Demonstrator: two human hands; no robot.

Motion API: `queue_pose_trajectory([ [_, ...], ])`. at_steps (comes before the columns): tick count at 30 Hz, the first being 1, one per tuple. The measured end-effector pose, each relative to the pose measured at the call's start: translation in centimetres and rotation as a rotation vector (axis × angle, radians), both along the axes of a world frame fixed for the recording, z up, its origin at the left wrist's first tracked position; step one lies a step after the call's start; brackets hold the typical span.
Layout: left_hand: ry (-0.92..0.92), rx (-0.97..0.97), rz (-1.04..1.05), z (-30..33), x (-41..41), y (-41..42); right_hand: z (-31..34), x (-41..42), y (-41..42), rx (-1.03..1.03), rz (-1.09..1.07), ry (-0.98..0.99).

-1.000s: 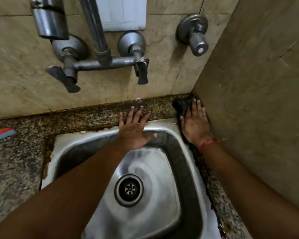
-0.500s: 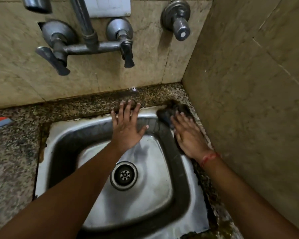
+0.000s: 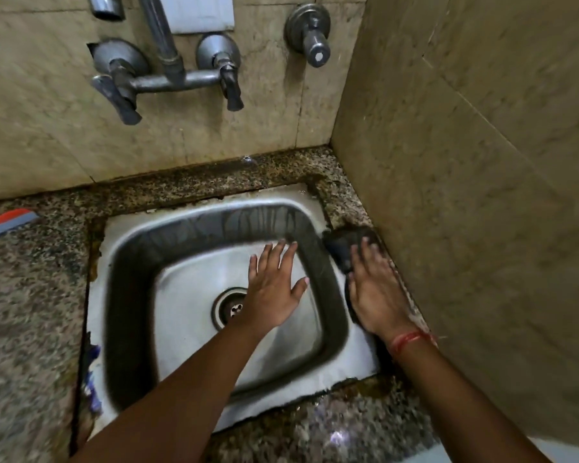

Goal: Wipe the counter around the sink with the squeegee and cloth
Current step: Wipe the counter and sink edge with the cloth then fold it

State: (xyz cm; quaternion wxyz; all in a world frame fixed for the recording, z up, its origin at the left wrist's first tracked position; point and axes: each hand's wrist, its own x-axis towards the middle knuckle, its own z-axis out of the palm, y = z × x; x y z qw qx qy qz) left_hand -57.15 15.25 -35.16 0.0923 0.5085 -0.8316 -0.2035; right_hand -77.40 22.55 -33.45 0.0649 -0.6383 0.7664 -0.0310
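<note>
A steel sink (image 3: pixel 124 225) is set into a speckled granite counter (image 3: pixel 30 312). My right hand (image 3: pixel 375 292) lies flat with straight fingers on a dark cloth (image 3: pixel 340 243), pressing it onto the sink's right rim beside the side wall. Most of the cloth is hidden under the hand. My left hand (image 3: pixel 273 282) hovers over the basin with its fingers spread, holding nothing. The squeegee (image 3: pixel 7 223), red and grey, lies on the counter at the far left edge, only partly in view.
A wall-mounted tap (image 3: pixel 171 78) with two lever handles hangs above the back counter strip, and a separate valve (image 3: pixel 310 38) sits to its right. A tiled side wall (image 3: pixel 465 195) closes off the right. The drain (image 3: pixel 233 307) sits mid-basin. The front counter is wet.
My right hand has dragged the cloth from the back right corner toward me along the sink's right rim. My left hand has drawn back from the back rim to over the basin.
</note>
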Motion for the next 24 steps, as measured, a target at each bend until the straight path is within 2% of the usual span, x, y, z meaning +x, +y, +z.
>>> queue_pose_trajectory([
  [2,0.012,-0.004,-0.034,0.5,0.3,1.6,0.0,0.0,-0.6,-0.018,-0.168,-0.02],
  [3,0.017,-0.001,-0.051,0.8,0.5,2.4,0.0,0.4,-0.2,-0.023,-0.155,-0.019],
  [7,0.001,0.037,-0.109,0.9,1.8,6.3,0.5,1.2,6.5,0.044,0.166,0.016],
  [8,-0.01,0.042,-0.144,1.1,2.2,7.7,0.6,0.7,8.4,0.038,0.146,0.025],
  [12,-0.059,0.029,-0.241,1.2,2.6,10.9,0.8,-0.1,7.7,-0.018,-0.201,-0.022],
  [13,-0.074,0.022,-0.253,1.1,2.8,11.8,0.8,1.2,8.2,-0.014,-0.18,-0.023],
  [17,-0.123,0.009,-0.27,0.7,3.5,14.7,0.4,4.1,14.7,0.017,0.162,-0.012],
  [18,-0.113,0.022,-0.261,1.0,3.6,15.0,0.3,3.4,15.9,0.01,0.132,-0.012],
  [21,-0.018,0.096,-0.147,2.7,4.3,15.5,0.0,1.3,17.0,-0.032,-0.278,-0.016],
  [22,0.012,0.102,-0.1,3.4,4.9,15.7,0.0,1.7,17.3,-0.032,-0.34,-0.009],
  [24,0.027,0.083,-0.013,4.4,6.8,16.1,0.2,4.7,17.1,-0.025,-0.241,-0.014],
])
